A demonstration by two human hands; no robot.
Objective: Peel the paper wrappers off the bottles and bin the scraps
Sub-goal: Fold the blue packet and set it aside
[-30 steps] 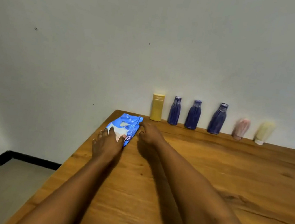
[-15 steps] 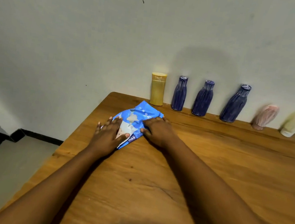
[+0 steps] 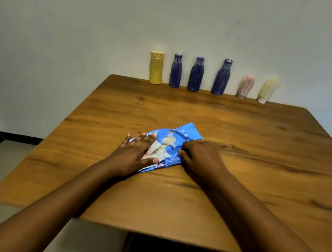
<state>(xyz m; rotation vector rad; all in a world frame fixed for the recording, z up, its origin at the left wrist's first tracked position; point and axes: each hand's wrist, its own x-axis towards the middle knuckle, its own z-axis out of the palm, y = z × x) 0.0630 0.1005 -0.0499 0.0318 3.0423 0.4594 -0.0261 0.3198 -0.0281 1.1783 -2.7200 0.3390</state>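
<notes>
bottles (image 3: 195, 74) line 12 o'clock, untouched. i see the left hand (image 3: 133, 153) flat, pinning the blue packet (image 3: 171, 141) at centre so the right hand (image 3: 201, 158), seemingly curled on its 3 o'clock edge, can work it.

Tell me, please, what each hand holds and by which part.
The blue packet: the left hand presses flat on its left end, the right hand grips its right edge.

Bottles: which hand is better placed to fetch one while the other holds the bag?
Likely the right hand: it holds only the edge of the bag, in line with the bottles; the left hand lies flat on the bag.
</notes>
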